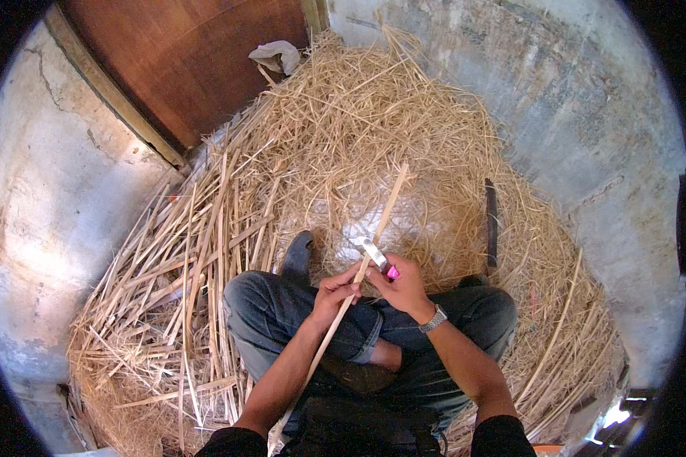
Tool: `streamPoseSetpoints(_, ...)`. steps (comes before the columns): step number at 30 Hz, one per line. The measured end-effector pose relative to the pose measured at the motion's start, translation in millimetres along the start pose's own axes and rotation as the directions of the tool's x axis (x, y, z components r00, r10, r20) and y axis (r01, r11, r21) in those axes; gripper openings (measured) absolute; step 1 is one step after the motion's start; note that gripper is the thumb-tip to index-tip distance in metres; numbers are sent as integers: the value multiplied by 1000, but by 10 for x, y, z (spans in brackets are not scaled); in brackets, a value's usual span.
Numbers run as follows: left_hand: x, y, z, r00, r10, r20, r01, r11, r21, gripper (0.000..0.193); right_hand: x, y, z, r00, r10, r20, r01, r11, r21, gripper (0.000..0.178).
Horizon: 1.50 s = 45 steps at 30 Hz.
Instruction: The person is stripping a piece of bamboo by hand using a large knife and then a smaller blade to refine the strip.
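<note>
A long, thin bamboo strip (389,203) runs slantwise across my lap, its far end over the shavings. My left hand (336,294) is closed around this strip near its middle. In my right hand (405,287), which wears a metal watch at the wrist, is a knife (374,254) with a shiny blade and a bit of pink at the handle. The blade lies against or just over the strip, close in front of my left fingers; exact contact is hard to make out. My crossed legs in jeans (263,305) are beneath both hands.
Pale curled shavings (358,107) heap up ahead and around me. Many split strips (198,259) lie in a pile at left. A dark flat bar (491,221) rests on the right. Walls and a brown door (198,61) enclose the spot; a whitish bag (276,55) sits by the door.
</note>
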<state>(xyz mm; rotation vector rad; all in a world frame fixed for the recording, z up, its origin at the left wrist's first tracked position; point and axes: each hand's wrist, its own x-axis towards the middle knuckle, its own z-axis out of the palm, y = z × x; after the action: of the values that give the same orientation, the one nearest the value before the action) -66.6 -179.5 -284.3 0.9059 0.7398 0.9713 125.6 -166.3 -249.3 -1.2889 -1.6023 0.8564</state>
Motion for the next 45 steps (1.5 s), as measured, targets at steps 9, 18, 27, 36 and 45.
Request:
streamPoseSetpoints(9, -56, 80, 119, 996, -40, 81, 38, 999, 26, 49, 91, -118, -175, 997, -53, -53, 25, 902, -432, 19)
streamPoseSetpoints(18, -78, -6, 70, 999, -39, -4, 38, 988, -151, 38, 82, -37, 11, 998, -65, 18, 67, 913, -403, 21)
streamPoseSetpoints(27, -151, -37, 36, 999, -31, -26, 25, 976, -214, 34, -102, -36, 93, 981, -11, 192, 35, 992, -123, 30)
streamPoseSetpoints(36, -75, -38, 28, 998, 42, 35, -39, 996, -85, 42, 101, 60, -161, 925, 242, 293, -350, 844, 407, 34)
streamPoseSetpoints(45, -87, -80, 63, 999, 36, -5, -35, 985, 168, 52, 22, 45, -127, 985, 51, 167, -54, 998, 18, 39)
